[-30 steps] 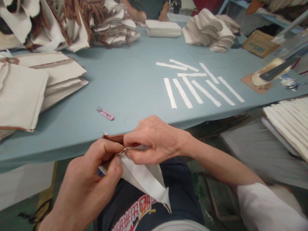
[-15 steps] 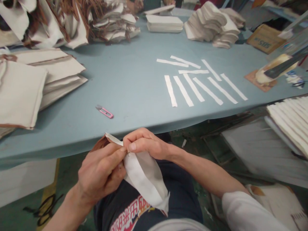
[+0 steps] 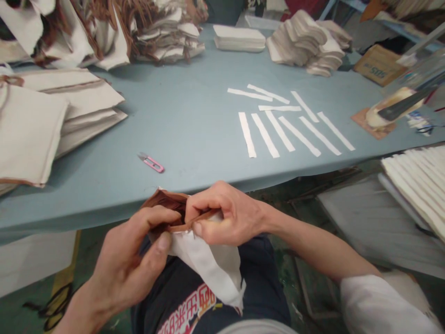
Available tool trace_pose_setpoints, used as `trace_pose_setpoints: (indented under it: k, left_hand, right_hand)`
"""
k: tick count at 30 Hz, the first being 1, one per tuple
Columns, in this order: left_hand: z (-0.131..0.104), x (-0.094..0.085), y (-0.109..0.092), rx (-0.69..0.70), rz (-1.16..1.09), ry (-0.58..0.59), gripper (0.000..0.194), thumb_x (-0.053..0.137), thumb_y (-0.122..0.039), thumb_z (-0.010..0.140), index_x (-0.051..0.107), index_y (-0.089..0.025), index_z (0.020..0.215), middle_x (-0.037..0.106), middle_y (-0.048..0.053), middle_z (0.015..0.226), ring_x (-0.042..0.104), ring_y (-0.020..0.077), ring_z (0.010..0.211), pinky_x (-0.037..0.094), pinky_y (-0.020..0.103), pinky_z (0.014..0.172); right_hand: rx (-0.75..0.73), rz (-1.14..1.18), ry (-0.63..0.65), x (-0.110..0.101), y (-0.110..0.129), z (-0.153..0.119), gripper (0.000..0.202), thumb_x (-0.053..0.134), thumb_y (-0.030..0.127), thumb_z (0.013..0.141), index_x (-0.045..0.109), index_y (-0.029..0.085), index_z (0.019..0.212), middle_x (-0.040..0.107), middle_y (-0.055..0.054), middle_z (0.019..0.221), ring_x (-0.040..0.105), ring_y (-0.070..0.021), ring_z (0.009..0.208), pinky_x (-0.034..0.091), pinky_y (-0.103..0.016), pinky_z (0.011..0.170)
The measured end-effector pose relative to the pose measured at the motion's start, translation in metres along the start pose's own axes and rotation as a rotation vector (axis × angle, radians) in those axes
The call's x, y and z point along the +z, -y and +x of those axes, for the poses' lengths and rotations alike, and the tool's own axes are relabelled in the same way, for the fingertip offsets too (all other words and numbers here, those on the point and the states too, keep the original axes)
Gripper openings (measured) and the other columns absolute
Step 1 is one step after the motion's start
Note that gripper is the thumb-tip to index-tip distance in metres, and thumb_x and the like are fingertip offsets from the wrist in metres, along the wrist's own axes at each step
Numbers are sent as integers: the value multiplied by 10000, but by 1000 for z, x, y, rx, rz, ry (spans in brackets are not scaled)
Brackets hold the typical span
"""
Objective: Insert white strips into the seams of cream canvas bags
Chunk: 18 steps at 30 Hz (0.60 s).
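A white fabric piece with a brown lining hangs over my lap, just in front of the table edge. My left hand grips the brown edge at its left side, thumb in front and fingers at the opening. Pinched between thumb and curled fingers of my right hand is the same edge, farther right. The brown inside shows between and behind the hands. Pink thread snips lie on the table beyond my left hand.
On the blue-green table are several white strips, flat fabric pieces at left, fabric stacks at the back, a cardboard box and a tape dispenser at right.
My hands have moved apart a little and turned the fabric, so its brown-lined opening now shows. The left thumb has come to the front of the edge.
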<state>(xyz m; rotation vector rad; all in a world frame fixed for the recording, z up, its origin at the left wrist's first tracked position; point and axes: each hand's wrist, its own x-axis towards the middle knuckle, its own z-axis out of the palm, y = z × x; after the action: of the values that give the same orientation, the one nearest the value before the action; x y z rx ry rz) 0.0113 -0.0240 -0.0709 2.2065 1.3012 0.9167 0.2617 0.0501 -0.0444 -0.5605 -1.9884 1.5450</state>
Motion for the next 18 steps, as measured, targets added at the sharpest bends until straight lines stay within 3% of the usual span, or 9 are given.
trace_pose_setpoints:
  k: [3, 6, 9, 11, 16, 18]
  left_hand:
    - [19, -9, -9, 23, -199, 143, 277, 475, -342, 1181, 743, -292, 1138, 823, -40, 976, 767, 152, 784, 580, 222, 720]
    - [35, -12, -17, 51, -215, 271, 348, 439, -292, 1199, 708, -265, 980, 759, -55, 835, 699, 140, 704, 543, 236, 693]
    - [39, -8, -16, 202, -91, 234, 356, 494, -273, 1187, 616, -255, 853, 674, -53, 724, 627, 148, 599, 480, 286, 617]
    - [37, -4, -12, 286, -20, 205, 347, 488, -256, 1187, 598, -258, 858, 686, -35, 741, 655, 162, 609, 481, 308, 616]
    - [34, 0, -10, 271, -82, 192, 184, 528, -196, 1159, 656, -265, 1046, 744, -34, 838, 696, 144, 644, 500, 262, 606]
    - [37, -1, -15, 250, -133, 185, 204, 561, -171, 1136, 640, -270, 975, 693, -62, 766, 643, 120, 585, 477, 240, 569]
  right_hand:
    - [-136, -247, -65, 2, -3, -3, 119, 554, 248, 807, 647, 196, 755, 587, 53, 661, 500, -95, 587, 369, -256, 608]
    - [-229, -451, -92, 1, -6, -3, 137, 539, 248, 831, 643, 209, 750, 578, 48, 640, 504, -118, 608, 360, -280, 627]
    - [-238, -547, -95, -4, -8, -6, 158, 541, 242, 871, 666, 219, 778, 595, 37, 640, 531, -141, 629, 367, -303, 660]
    - [-196, -562, -74, -7, -8, -11, 170, 559, 246, 906, 690, 220, 800, 608, 31, 644, 548, -150, 638, 367, -311, 675]
    - [-66, -478, 43, -15, -3, -14, 240, 607, 376, 1033, 743, 210, 925, 648, 13, 731, 570, -161, 723, 363, -313, 715]
    - [-5, -362, 116, -17, -2, -10, 392, 598, 502, 1097, 698, 207, 859, 596, 28, 714, 537, -139, 697, 341, -299, 692]
